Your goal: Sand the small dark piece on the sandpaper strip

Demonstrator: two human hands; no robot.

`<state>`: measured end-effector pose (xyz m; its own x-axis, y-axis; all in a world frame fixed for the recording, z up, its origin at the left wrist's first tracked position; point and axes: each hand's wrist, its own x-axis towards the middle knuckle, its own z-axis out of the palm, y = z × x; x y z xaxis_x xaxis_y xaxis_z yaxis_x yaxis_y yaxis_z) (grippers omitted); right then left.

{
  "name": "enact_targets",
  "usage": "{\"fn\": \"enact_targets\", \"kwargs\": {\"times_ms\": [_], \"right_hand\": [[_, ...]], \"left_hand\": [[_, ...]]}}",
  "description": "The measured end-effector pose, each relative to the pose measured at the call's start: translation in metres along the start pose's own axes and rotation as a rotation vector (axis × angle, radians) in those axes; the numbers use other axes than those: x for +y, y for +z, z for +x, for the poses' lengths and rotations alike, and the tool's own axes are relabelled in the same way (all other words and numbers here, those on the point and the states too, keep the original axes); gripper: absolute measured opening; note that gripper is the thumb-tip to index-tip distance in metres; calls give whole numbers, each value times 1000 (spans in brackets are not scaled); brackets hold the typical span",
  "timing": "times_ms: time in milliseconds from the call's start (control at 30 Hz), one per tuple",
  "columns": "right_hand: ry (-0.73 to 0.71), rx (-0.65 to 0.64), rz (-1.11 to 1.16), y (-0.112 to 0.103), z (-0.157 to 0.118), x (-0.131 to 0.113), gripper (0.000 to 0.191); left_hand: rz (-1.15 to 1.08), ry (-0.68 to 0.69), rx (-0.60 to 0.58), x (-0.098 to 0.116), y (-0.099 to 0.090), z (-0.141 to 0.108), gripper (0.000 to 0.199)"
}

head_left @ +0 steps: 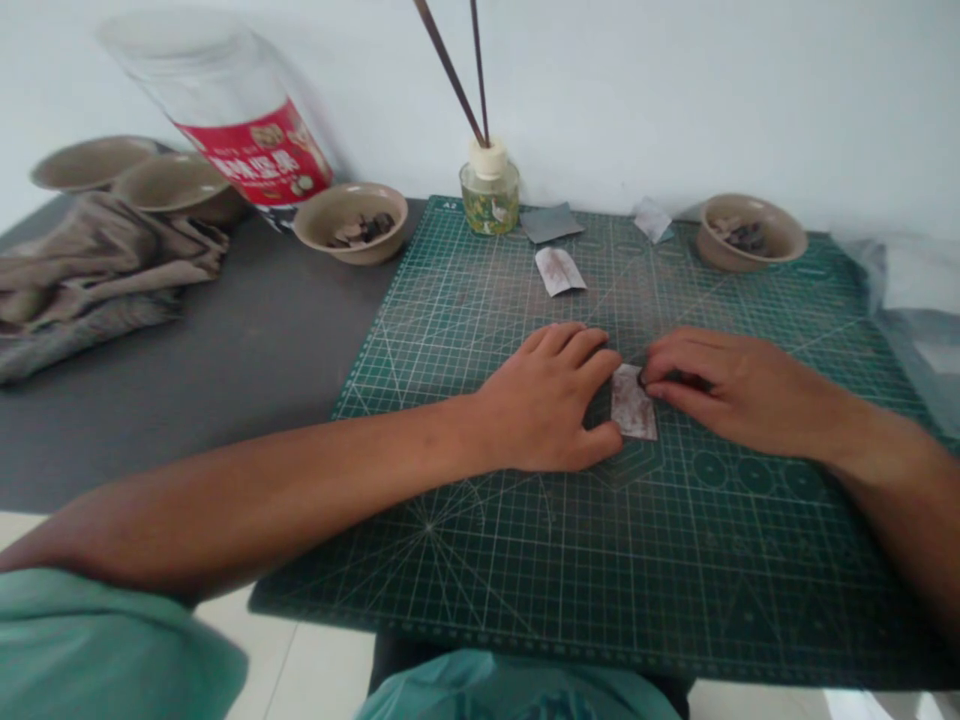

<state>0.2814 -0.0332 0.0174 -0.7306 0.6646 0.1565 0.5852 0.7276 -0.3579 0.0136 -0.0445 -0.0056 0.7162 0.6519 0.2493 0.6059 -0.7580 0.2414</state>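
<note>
Left hand [559, 400]: spread; I'd keep the paper [634, 408] flat.
Right hand [705, 385]: pinching a dark piece [643, 378] (tiny); press evenly.

Your cutting mat [600, 560] is deep green, ruled with a fine white grid, circles and a starburst of lines. Your small sheet [634, 412] is whitish with brown blotches; the little bit [642, 379] on it looks dark. You have a curled slip [560, 273], white smeared brown, and a plain grey piece [553, 222]. Your jar label [259, 155] is red with white characters, your rightmost bowl [735, 258] tan, your cloth [105, 245] brownish grey. The diffuser bottle [490, 205] shows yellow-green foliage and a white bird; your sleeve [112, 640] is mint green.
</note>
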Motion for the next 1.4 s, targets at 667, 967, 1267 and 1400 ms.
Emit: {"fn": "enact_targets", "kwargs": {"times_ms": [667,967,1267,1400], "right_hand": [[19,21,-19,6,1,-3,22],[-40,-110,172,3,-3,-13,16],[50,-14,-24,-5,-3,9,16],[-43,-92,111,4,-5,-8,16]], "left_hand": [[7,6,17,-1,3,0,59],[7,4,11,0,2,0,60],[12,10,13,0,2,0,60],[13,16,23,0,3,0,61]]}}
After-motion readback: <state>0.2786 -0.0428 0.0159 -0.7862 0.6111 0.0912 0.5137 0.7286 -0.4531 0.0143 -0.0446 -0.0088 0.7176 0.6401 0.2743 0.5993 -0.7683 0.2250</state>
